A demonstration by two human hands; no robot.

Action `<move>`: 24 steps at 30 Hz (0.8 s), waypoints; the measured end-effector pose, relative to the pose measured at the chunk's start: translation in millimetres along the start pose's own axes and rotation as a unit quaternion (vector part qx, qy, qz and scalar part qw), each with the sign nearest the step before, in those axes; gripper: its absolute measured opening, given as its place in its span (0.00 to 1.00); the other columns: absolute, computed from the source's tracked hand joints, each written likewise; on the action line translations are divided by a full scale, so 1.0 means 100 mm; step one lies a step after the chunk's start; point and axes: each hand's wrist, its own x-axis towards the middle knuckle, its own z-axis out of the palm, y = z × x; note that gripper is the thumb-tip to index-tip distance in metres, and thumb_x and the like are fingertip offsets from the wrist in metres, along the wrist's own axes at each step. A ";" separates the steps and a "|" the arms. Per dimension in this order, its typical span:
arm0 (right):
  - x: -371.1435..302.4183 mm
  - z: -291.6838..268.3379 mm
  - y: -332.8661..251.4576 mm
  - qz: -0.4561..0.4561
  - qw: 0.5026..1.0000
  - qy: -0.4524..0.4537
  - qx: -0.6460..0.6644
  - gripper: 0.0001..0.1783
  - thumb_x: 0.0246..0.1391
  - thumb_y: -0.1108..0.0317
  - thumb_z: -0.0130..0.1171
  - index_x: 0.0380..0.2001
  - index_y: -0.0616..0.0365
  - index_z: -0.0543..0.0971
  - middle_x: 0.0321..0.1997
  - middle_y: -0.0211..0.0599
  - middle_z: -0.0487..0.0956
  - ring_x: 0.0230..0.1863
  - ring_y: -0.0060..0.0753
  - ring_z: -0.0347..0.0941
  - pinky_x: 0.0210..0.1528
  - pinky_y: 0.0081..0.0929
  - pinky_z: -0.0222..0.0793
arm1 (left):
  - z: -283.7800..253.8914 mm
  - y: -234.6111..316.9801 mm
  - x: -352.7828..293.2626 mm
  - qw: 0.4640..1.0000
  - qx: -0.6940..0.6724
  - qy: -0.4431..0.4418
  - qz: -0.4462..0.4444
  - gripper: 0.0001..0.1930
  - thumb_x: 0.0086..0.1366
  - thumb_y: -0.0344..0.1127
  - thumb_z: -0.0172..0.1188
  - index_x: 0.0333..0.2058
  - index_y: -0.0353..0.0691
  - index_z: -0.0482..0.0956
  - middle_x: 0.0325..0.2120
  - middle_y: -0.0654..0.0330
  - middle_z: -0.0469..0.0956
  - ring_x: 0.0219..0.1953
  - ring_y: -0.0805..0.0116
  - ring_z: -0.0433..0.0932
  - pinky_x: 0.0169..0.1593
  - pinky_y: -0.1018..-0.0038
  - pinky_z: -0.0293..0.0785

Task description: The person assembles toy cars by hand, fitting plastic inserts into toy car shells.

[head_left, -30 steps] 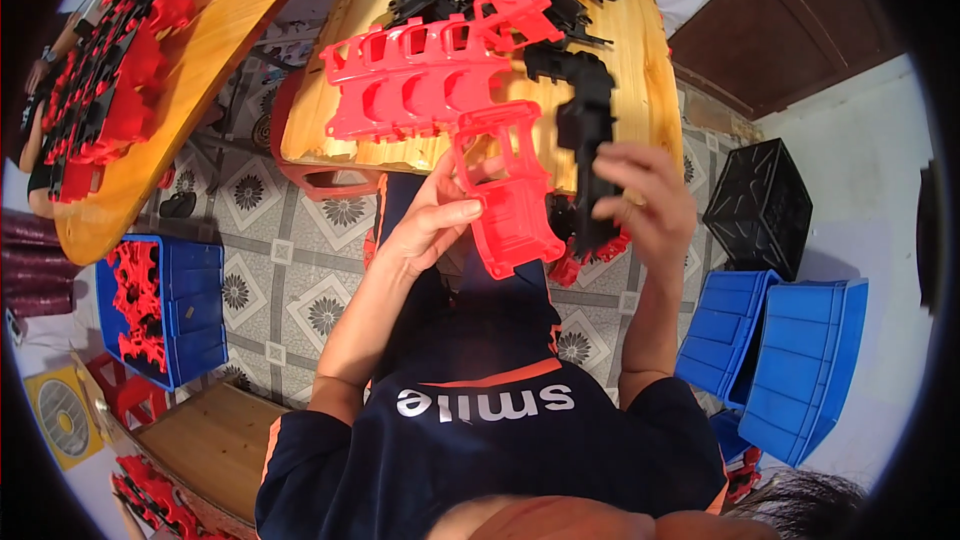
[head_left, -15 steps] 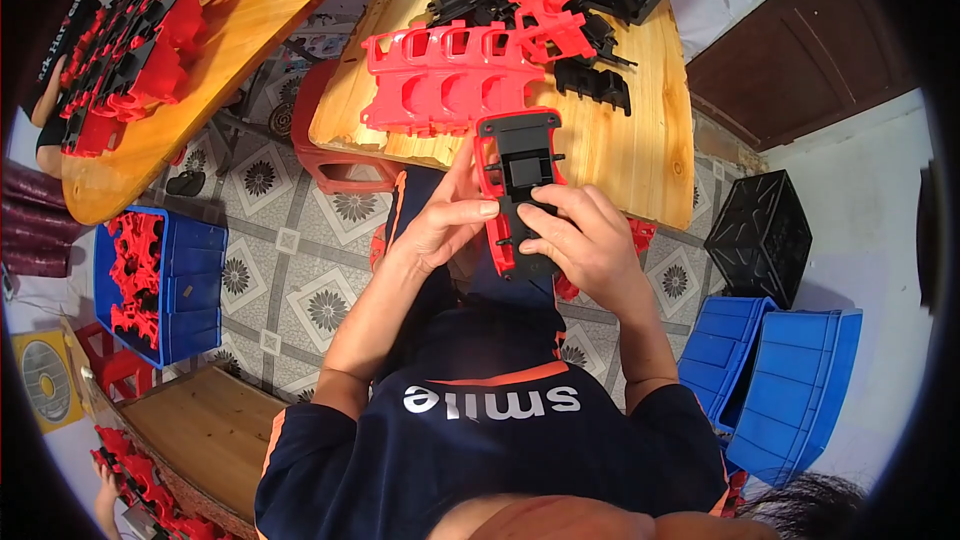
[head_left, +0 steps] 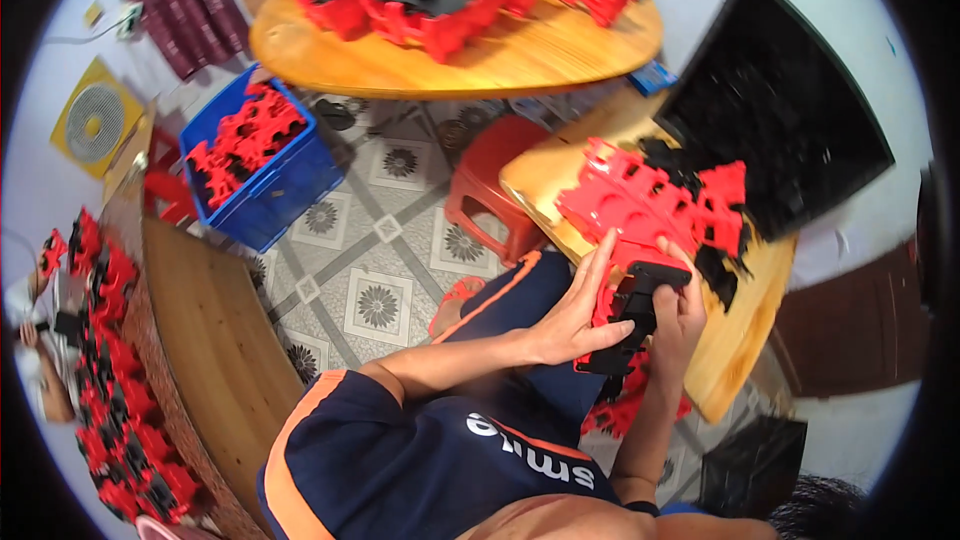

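Note:
Both hands hold one long red plastic housing with a black insert, tilted in front of my body beside the wooden table's near corner. Flat along its left side lies my left hand, fingers stretched and thumb over the black part's lower end. My right hand grips the upper right end, its thumb bent onto the black face and its fingers partly hidden behind. Just beyond the piece, several red plastic housings lie joined in rows on the table, touching or nearly touching my fingertips; I cannot tell which.
Loose black parts and a large black tray are at the table's far right. A red stool stands left of it. Finished-looking red-black pieces cover another table; a blue crate holds more.
The view has swung left, bringing the other table and crate nearer the middle. My right hand has shifted from the black insert's lower middle to the piece's upper end; the piece is tilted more.

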 end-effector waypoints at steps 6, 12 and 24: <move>0.12 -0.27 0.19 -0.020 0.999 0.011 -0.028 0.49 0.56 0.37 0.53 0.68 0.63 0.55 0.71 0.48 0.57 0.66 0.44 0.60 0.63 0.38 0.61 | -1.81 0.37 0.44 0.775 0.042 0.584 0.236 0.37 0.62 0.31 0.53 0.67 0.44 0.47 0.55 0.57 0.65 0.54 0.66 0.69 0.58 0.68 0.67; -0.40 -0.48 0.36 0.193 0.963 0.077 -0.173 0.18 0.63 0.73 0.52 0.54 0.69 0.72 0.50 0.39 0.78 0.47 0.27 0.75 0.52 0.23 0.70 | -5.53 0.19 0.81 0.711 -0.110 0.667 0.196 0.32 0.59 0.33 0.58 0.60 0.36 0.57 0.50 0.48 0.73 0.43 0.56 0.80 0.47 0.62 0.80; -0.97 -0.67 0.38 0.214 0.899 0.231 -0.304 0.16 0.60 0.71 0.56 0.50 0.66 0.77 0.47 0.37 0.79 0.48 0.26 0.74 0.53 0.23 0.68 | -6.47 -0.87 2.59 0.828 -0.062 0.557 0.011 0.17 0.55 0.36 0.69 0.40 0.33 0.77 0.33 0.53 0.80 0.32 0.56 0.80 0.35 0.55 0.79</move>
